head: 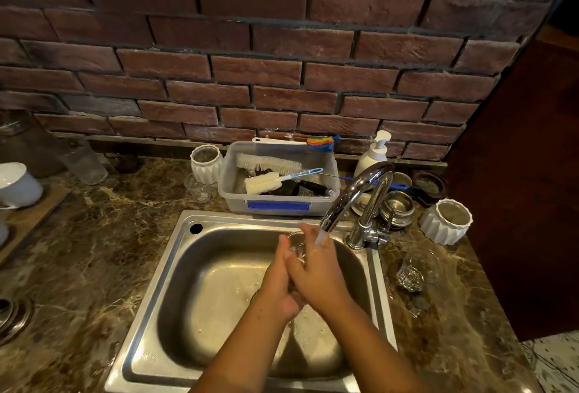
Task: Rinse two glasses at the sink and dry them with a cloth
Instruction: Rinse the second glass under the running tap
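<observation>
Over the steel sink both hands hold one clear glass under the water running from the chrome tap. My left hand grips the glass from the left and below. My right hand wraps over it from the right, its fingers across the rim, and the stream hits those fingers. Most of the glass is hidden by the hands. A second clear glass lies on its side on the marble counter to the right of the sink. No cloth is in view.
A plastic tub of brushes stands behind the sink. White ribbed cups, steel bowls and a soap pump crowd the back of the counter. A tall glass and white cup stand at the left.
</observation>
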A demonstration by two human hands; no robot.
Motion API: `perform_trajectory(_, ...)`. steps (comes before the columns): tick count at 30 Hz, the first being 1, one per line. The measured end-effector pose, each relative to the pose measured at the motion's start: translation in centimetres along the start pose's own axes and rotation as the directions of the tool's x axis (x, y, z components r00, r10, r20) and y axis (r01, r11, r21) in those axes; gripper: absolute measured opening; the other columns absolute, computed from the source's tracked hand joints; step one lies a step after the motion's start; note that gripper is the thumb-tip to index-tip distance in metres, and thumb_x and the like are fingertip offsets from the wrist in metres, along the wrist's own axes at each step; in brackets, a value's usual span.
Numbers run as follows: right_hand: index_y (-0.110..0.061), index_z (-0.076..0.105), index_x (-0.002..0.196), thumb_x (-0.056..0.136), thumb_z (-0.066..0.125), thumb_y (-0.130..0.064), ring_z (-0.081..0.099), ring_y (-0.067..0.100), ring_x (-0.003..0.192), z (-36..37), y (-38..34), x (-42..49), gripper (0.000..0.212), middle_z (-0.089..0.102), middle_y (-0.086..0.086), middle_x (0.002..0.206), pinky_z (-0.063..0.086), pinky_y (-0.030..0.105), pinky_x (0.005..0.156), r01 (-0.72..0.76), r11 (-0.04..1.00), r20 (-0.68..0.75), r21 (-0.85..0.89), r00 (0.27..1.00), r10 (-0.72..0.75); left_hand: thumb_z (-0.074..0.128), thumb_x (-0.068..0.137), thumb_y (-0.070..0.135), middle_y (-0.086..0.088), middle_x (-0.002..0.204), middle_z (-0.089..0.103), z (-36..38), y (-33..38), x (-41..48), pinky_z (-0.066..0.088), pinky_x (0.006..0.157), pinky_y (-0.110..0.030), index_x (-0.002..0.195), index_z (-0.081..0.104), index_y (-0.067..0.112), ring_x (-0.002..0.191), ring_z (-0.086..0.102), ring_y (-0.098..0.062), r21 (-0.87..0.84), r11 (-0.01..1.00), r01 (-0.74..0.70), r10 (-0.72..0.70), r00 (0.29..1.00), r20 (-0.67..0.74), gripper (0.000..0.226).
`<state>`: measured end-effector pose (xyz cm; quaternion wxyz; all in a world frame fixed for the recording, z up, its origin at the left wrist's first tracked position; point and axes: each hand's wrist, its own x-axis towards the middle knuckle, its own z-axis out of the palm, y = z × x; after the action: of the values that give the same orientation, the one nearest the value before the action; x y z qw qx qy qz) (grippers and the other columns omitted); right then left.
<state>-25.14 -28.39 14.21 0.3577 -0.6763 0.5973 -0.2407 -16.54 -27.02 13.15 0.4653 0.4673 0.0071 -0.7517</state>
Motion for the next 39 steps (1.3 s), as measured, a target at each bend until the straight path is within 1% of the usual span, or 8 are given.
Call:
perform_trajectory(3,-0.033,0.027,0.152,0.097,0.046,-0.054,0.04,0.019,0.135,0.6,0.3,-0.4,0.062,0.029,0.003,0.151,0.043,0.032,0.104,-0.003,0.998,0.074,-0.06,0.997,0.007,0.051,0.093,0.065,-0.016,0.121,0.073,-0.5,-0.5,-0.1,0.058,0.089,-0.044,0.13,0.065,0.016,0.116,0.068,-0.032,0.0,1.0,0.01,-0.01,1.0,-0.023,0.063)
perform_trajectory(9,-0.017,0.069,0.081,0.094,0.062,-0.033,0.068,0.014,0.068,-0.9,1.0,1.8,0.022,0.069,0.001,0.07,0.05,0.029,0.063,-0.093,0.922,-0.063,0.375,0.99,0.125,0.047,0.098,0.057,-0.019,0.103,0.077,-0.5,-0.7,-0.5,0.052,0.086,-0.045,0.108,0.074,0.007,0.1,0.068,-0.032,0.052,0.999,-0.001,-0.001,0.999,0.04,0.058)
perform_trajectory(16,-0.01,0.068,0.074,0.096,0.061,-0.027,0.068,0.017,0.063,-1.5,0.9,1.9,0.029,0.069,0.003,0.062,0.056,0.026,0.06,-0.147,0.752,-0.027,0.643,0.977,0.213,0.042,0.098,0.062,-0.017,0.083,0.073,-0.5,-0.1,-0.1,0.051,0.06,-0.031,0.108,0.072,0.004,0.067,0.063,-0.026,0.006,1.0,0.014,-0.015,0.995,0.103,0.066)
perform_trajectory(25,-0.026,0.059,0.079,0.1,0.053,-0.022,0.066,0.021,0.073,-2.3,0.7,2.5,0.022,0.066,0.001,0.075,0.048,0.027,0.061,-0.119,0.941,-0.081,0.317,0.985,0.152,0.051,0.095,0.059,-0.011,0.094,0.075,0.3,0.4,-0.7,0.054,0.091,-0.051,0.109,0.064,0.028,0.096,0.069,-0.036,0.367,0.924,-0.11,0.076,0.991,0.105,0.036)
perform_trajectory(29,-0.018,0.059,0.116,0.101,0.049,-0.038,0.062,0.009,0.088,-1.3,-0.3,1.6,0.026,0.058,-0.008,0.097,0.041,0.015,0.061,-0.133,0.94,-0.132,0.313,0.974,0.182,0.054,0.091,0.06,-0.017,0.115,0.075,0.0,-0.1,-0.5,0.056,0.092,-0.05,0.126,0.065,0.021,0.111,0.069,-0.033,0.278,0.953,-0.123,0.094,0.989,0.115,0.054)
perform_trajectory(34,-0.019,0.011,0.158,0.105,0.029,-0.042,0.01,0.018,0.152,1.5,-0.2,-1.7,0.061,0.006,0.002,0.165,0.013,0.033,0.123,0.083,0.986,0.046,-0.146,0.996,-0.077,0.046,0.096,0.062,-0.013,0.131,0.069,-0.7,-0.2,-0.5,0.05,0.099,-0.041,0.137,0.062,0.018,0.127,0.061,-0.029,0.019,0.999,-0.033,0.03,0.99,0.139,0.063)
perform_trajectory(36,-0.009,0.011,0.157,0.102,0.024,-0.042,0.0,0.023,0.154,2.1,0.5,-2.4,0.066,0.005,0.01,0.166,-0.003,0.034,0.124,0.183,0.955,0.033,-0.231,0.983,-0.181,0.044,0.096,0.063,-0.012,0.132,0.068,-0.8,-0.1,-0.7,0.046,0.105,-0.04,0.136,0.062,0.019,0.129,0.059,-0.028,0.033,0.999,-0.018,0.014,0.992,0.127,0.062)
perform_trajectory(39,-0.025,0.016,0.158,0.102,0.037,-0.045,0.007,0.018,0.153,1.4,0.3,-2.1,0.063,0.009,0.0,0.166,0.018,0.041,0.124,0.093,0.993,0.003,-0.071,0.996,-0.093,0.049,0.095,0.061,-0.013,0.13,0.069,-1.1,-0.3,-0.8,0.048,0.105,-0.042,0.132,0.066,0.018,0.126,0.062,-0.028,0.038,0.999,-0.02,0.015,0.992,0.126,0.059)
